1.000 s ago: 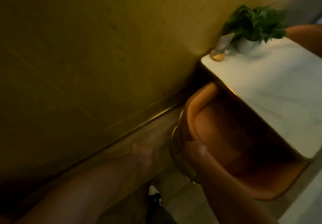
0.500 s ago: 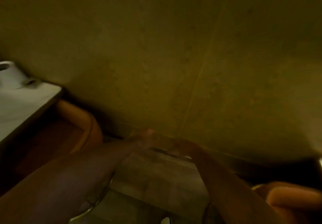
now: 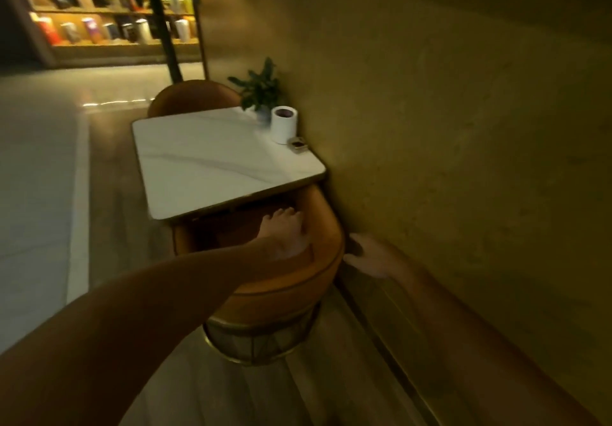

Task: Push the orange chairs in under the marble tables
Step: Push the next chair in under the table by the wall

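An orange chair (image 3: 291,280) with a rounded back stands at the near edge of a white marble desk (image 3: 212,160), close to the yellowish wall (image 3: 463,127) on the right. The front part of its seat is already under the desk top, while the curved back and the round gold wire base (image 3: 261,343) are outside, on the floor (image 3: 43,194). The left hand (image 3: 284,230) reaches over the chair back and lies inside the shell, the fingers spread and flat against the inner side; its grip is not closed around anything. The right hand (image 3: 371,255) is just beside the outer right side of the chair back, between the chair and the wall; it is blurred, the fingers look extended, and I cannot tell if it touches the chair. On the far right corner of the desk there are a small green plant (image 3: 261,89) in a pot, a white roll of paper (image 3: 283,124) standing upright, and a small flat dark object (image 3: 298,144) near it. A second orange chair (image 3: 195,98) stands at the far side of the same desk, its back rising above the desk edge. In the background, lit shelves (image 3: 109,15) hold many cans or bottles, too blurred to read.
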